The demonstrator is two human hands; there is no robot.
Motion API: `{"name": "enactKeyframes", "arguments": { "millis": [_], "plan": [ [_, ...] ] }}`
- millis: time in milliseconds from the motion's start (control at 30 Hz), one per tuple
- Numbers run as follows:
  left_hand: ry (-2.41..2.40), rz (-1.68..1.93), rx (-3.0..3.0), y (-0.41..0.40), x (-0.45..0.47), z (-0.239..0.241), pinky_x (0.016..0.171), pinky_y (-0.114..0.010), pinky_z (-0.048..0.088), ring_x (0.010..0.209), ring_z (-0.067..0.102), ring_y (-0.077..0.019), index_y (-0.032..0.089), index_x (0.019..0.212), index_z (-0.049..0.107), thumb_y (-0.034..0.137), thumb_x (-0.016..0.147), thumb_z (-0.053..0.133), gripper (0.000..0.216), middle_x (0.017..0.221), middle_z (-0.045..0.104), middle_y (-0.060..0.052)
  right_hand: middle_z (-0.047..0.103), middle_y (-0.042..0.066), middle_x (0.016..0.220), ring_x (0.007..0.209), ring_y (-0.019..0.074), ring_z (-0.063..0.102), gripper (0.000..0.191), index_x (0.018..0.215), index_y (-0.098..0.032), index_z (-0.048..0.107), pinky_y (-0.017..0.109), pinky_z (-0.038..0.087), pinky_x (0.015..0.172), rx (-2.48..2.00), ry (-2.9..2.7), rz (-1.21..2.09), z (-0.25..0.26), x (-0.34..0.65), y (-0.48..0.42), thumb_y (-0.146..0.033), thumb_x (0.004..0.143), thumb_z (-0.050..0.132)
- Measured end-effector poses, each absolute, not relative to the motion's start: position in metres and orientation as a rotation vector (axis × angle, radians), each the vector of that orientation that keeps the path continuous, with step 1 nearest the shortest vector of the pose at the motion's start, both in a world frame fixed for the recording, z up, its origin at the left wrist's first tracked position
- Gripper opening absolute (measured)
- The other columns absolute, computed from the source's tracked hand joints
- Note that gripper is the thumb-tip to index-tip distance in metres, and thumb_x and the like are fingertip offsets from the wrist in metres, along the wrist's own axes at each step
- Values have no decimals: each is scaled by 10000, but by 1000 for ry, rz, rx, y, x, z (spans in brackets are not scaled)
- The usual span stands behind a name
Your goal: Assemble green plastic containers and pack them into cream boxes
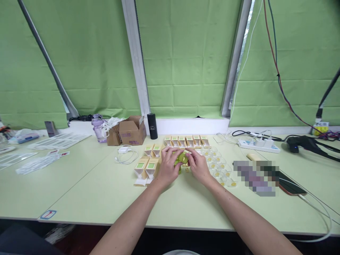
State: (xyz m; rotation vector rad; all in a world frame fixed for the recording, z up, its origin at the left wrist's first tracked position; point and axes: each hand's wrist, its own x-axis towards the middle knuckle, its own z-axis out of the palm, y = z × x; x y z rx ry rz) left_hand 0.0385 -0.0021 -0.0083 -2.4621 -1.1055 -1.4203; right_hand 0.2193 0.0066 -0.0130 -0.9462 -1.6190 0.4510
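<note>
Our left hand (169, 165) and right hand (198, 165) grip a green piece (183, 158); we count six boxes (189, 142) far, four left, several clear cups (211, 165) right.

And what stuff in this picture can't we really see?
Head view: the full shape of the round yellow-green piece, partly covered by the left hand.
Head view: what lies under the blocky purple-grey squares, which blur it out.
Head view: the bottom of the open brown cardboard box, hidden by its walls.
Head view: printing on the black cylindrical bottle, too small.
</note>
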Motion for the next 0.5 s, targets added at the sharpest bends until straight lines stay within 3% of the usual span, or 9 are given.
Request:
{"name": "enactKeyframes", "arguments": {
  "millis": [233, 500],
  "plan": [
    [-1249, -1459, -2564, -1, 40, -8, 1177, -522, 450, 1351, 437, -307, 338, 1415, 623, 163, 953, 679, 497, 1317, 584, -75, 709, 11, 686, 605, 196, 679, 475, 1303, -186, 668, 289, 504, 605, -969, -1615, 573, -9, 221, 3, -540, 1073, 451],
    [-1441, -2002, -2544, 1, 42, 1, 1139, -454, 448, 1295, 552, -303, 317, 1219, 766, 185, 826, 839, 421, 1254, 672, -70, 724, 13, 718, 590, 181, 623, 490, 1325, -184, 658, 298, 490, 627, -958, -1533, 481, -5, 233, 5, -542, 1080, 428]
  ]
}}
